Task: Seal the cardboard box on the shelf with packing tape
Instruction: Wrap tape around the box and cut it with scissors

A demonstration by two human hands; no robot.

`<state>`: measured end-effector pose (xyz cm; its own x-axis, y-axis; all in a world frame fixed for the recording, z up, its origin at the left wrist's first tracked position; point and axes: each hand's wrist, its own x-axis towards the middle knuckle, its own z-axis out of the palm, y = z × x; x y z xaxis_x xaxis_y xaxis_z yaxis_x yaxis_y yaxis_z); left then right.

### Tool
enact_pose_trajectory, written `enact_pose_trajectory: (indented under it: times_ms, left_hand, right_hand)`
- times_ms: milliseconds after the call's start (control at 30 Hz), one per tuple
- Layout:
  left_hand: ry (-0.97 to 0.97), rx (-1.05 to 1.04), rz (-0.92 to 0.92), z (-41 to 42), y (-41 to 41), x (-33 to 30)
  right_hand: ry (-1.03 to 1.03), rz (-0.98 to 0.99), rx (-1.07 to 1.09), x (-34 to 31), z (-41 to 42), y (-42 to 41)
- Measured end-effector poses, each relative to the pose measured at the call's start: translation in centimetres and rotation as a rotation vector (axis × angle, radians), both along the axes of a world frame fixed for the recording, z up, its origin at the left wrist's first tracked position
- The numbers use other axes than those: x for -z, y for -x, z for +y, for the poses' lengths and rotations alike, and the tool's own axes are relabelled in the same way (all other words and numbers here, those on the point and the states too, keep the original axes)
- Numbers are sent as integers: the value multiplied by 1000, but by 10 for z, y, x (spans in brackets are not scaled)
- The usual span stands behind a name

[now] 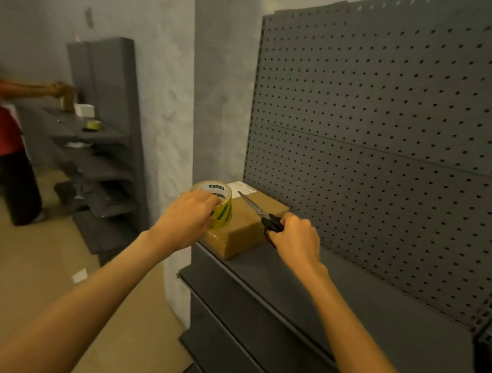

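From the head view, the cardboard box [247,229] lies flat on the top grey shelf [305,278], at its left end, just in front of the perforated back panel [384,136]; a white label [242,187] shows at the box's far corner, toward 12 o'clock. The left hand [187,219] comes in from 7 o'clock and grips the roll of packing tape [219,205], fingers curled over its top edge; the roll stands on the left part of the box lid, its yellow-green printed side facing the camera and its white core turned upward. The right hand [295,236] reaches in from 5 o'clock and holds the black handles of the scissors [262,214], fingers wrapped round them; the blades look closed and point toward 10 o'clock, over the lid and just right of the roll. Whether the blades touch the lid cannot be told. The box's near face looks glossy. At 9 o'clock, well apart, a second grey shelving unit [107,139] stands against the wall, carrying another tape roll [94,124] and a small white box [85,110], with a person in a red top [0,116] reaching onto it.
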<state>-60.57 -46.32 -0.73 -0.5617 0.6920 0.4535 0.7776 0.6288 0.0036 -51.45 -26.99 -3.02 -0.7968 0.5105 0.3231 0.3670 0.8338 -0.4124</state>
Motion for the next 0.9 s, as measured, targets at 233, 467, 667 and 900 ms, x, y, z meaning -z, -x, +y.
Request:
enact_pose_trajectory:
  times_ms: [233,467,667,900]
  left_hand:
    - [-6,22,54,30,103,-25]
    - [7,139,45,71,172,-8]
    - [3,361,-5,117,216,-3]
    - [79,651,-26,164,254,4]
  right_hand:
    - [14,62,10,-21,27,107]
    - [25,6,126,-7,64,154]
    - [24,-28,304,3,86,171]
    - [59,-40,577,13,88,171]
